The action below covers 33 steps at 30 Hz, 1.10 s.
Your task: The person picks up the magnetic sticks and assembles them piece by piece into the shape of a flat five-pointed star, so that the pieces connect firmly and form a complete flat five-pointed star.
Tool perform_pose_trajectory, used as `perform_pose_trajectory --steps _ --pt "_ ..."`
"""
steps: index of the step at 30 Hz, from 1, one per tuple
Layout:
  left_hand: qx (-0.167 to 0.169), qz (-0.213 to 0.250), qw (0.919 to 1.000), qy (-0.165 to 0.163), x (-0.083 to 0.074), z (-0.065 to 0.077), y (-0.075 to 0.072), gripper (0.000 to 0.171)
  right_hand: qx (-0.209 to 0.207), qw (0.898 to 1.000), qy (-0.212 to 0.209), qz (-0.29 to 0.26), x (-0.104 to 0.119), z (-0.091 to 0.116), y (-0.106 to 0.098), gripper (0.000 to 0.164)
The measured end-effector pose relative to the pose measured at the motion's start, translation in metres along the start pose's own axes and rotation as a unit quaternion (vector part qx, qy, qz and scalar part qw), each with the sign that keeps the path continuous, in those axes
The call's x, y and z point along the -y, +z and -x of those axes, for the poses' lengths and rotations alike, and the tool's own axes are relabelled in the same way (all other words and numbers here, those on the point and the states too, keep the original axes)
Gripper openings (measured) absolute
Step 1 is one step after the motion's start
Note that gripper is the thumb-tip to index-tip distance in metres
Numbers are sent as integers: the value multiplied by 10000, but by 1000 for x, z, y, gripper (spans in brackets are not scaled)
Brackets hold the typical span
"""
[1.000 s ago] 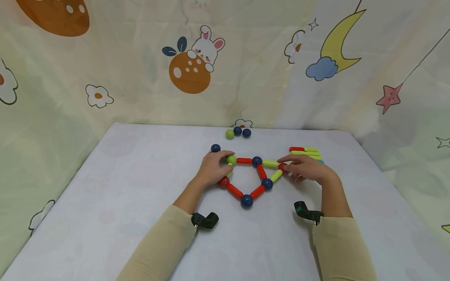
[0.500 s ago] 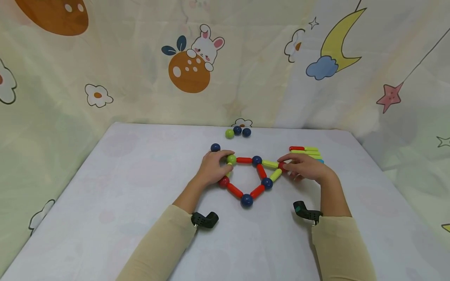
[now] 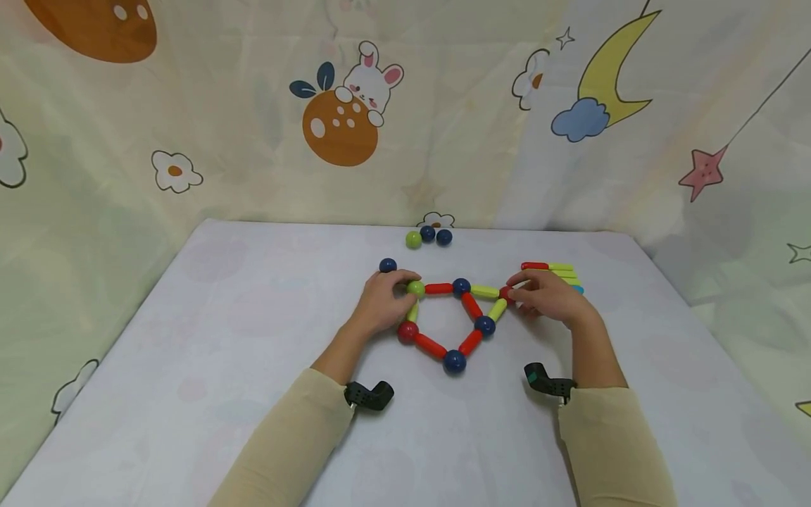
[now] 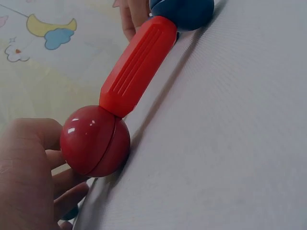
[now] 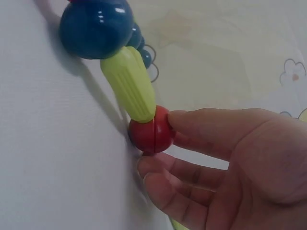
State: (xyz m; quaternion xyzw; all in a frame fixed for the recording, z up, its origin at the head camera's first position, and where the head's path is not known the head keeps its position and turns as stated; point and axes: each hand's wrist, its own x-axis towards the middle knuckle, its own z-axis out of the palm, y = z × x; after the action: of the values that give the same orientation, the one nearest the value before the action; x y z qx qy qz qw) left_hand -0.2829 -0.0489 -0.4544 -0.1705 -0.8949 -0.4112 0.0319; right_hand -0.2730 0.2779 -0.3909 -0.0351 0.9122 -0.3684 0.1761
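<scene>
On the white table lies a ring of balls joined by red and green rods, with a triangle on its right side. My left hand (image 3: 382, 301) pinches the green ball (image 3: 416, 289) at the ring's far left corner, thumb and forefinger on either side. Just below that hand is a red ball (image 4: 93, 141), joined to a red rod (image 4: 139, 67). At the triangle's right tip, my right hand (image 3: 548, 296) holds another red ball (image 5: 152, 136) by thumb and fingers; a green rod (image 5: 129, 86) runs from it to a blue ball (image 5: 96, 28). The nearest corner is a blue ball (image 3: 454, 362).
A loose blue ball (image 3: 388, 265) sits behind my left hand. Farther back are a green ball (image 3: 414, 240) and two blue balls (image 3: 444, 237). Several rods (image 3: 548, 267) lie behind my right hand, partly hidden by it. A patterned cloth (image 3: 253, 105) hangs behind the table.
My right hand has shifted slightly left and away with its red ball. The ring's near blue ball and left red ball have slid a little right. My left hand stays almost still.
</scene>
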Motion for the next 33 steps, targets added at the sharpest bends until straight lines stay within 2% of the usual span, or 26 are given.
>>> perform_pose_trajectory --steps 7,12,16,19,21,28,31,33 --pt "-121 135 9997 -171 -1 1 1 36 -93 9999 11 -70 2 -3 3 40" --pt "-310 349 9983 -346 -2 2 0 33 -325 9995 -42 -45 5 -6 8 41" --pt "-643 350 9965 -394 -1 2 -1 31 -400 9991 -48 -91 6 -8 10 42" --pt "-959 289 9946 -289 -1 0 -4 28 -351 9993 -58 -116 6 -10 11 42" --pt "-1034 315 9940 -187 0 0 -6 26 -319 9994 -66 -125 7 -10 11 42" --pt "-761 611 9950 223 2 -3 -7 28 -314 9994 -82 -114 9 -11 11 40" --pt "-646 455 9966 240 2 -4 -6 32 -332 9994 -56 -112 8 -11 12 40" --pt "-428 202 9987 199 3 -4 -4 34 -344 9993 -50 -154 8 -11 13 40"
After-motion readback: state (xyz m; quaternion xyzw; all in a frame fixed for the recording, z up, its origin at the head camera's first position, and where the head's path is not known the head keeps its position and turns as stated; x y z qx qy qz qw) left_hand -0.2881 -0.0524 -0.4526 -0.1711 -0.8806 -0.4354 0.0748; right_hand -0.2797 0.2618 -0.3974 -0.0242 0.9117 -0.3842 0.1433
